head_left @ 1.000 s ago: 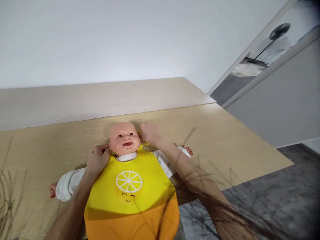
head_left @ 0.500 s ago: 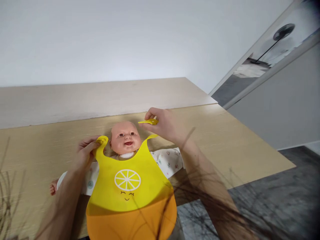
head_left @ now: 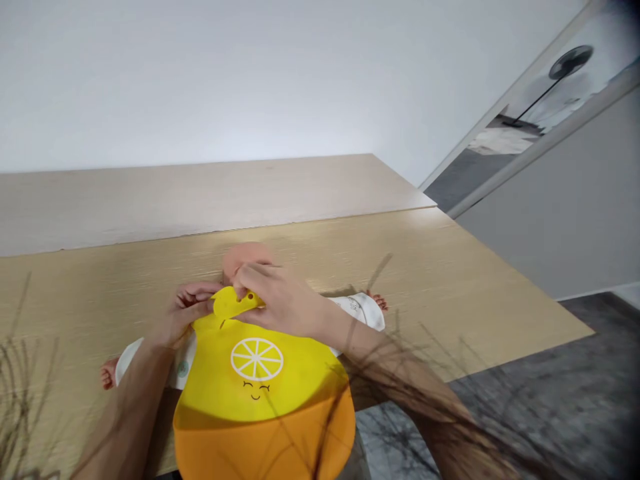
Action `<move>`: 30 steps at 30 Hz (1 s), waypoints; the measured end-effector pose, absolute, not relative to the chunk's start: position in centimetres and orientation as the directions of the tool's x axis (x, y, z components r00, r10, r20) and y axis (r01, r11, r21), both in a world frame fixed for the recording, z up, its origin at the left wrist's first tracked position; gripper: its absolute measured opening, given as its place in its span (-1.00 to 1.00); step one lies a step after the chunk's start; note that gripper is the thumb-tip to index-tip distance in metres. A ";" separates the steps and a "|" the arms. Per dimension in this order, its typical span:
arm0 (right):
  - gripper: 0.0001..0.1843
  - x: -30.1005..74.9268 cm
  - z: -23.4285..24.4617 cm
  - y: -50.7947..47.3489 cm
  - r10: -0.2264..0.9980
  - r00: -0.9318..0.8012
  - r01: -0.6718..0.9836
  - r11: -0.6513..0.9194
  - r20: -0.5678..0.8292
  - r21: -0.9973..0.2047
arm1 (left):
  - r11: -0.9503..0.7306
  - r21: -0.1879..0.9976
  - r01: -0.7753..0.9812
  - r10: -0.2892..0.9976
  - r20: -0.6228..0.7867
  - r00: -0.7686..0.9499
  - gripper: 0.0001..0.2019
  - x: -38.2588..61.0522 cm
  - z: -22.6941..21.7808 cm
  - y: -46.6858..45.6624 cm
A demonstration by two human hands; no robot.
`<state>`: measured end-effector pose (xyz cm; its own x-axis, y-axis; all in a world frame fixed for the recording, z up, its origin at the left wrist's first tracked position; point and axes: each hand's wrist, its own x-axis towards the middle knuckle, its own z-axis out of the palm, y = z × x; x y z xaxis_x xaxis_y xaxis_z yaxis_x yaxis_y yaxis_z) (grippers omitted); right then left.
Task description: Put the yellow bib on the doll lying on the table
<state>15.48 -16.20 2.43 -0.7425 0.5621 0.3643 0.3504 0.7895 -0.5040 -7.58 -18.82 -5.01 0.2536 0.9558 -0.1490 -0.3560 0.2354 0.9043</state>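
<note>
A baby doll in a white printed suit lies on its back on the light wooden table. A yellow and orange bib with a lemon face covers its body. My left hand pinches the bib's left neck strap. My right hand grips the other strap end, and the two strap ends overlap in front of the doll's face, which is hidden behind my hands. Only the top of the doll's head, one hand at the right and one at the left show.
The table runs along a white wall, with a paler section behind. Its front edge is near me; grey floor lies to the right. A standing fan shows in a doorway at upper right.
The bib's straps were undone from behind the doll's neck and spread apart. Now both hands have brought the strap ends together over the doll's face.
</note>
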 end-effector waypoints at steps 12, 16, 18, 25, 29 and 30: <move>-0.77 15.0 3.5 -17.0 0.597 -0.778 0.475 0.763 0.197 -0.437 | 0.152 0.953 -0.263 0.947 -0.064 0.315 -0.75 -7.7 -5.4 -19.1; -0.69 14.9 3.9 -17.3 0.627 -0.768 0.527 0.735 0.131 -0.428 | 0.114 0.962 -0.248 0.931 -0.016 0.365 -0.83 -7.7 -5.0 -19.2; -0.70 15.0 3.8 -17.4 0.594 -0.793 0.513 0.770 0.133 -0.379 | 0.092 0.961 -0.262 0.930 0.011 0.368 -0.84 -7.7 -4.8 -19.2; -0.69 15.7 3.0 -17.8 0.491 -0.833 0.410 0.857 0.254 -0.313 | 0.061 0.910 -0.410 0.944 0.081 0.320 -0.71 -7.4 -4.5 -18.9; -0.70 15.7 3.4 -18.1 0.461 -0.849 0.366 0.866 0.260 -0.340 | 0.014 0.887 -0.461 0.993 0.042 0.111 -0.69 -7.2 -4.8 -18.2; -0.70 15.8 3.6 -18.2 0.461 -0.843 0.352 0.862 0.275 -0.366 | 0.027 0.892 -0.452 0.997 0.009 0.076 -0.70 -7.1 -4.9 -18.1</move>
<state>15.76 -18.21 3.58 -0.8434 0.4614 0.2754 0.3520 0.8616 -0.3657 -7.13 -18.08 -4.87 0.0762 0.9971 0.0089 -0.4521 0.0266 0.8916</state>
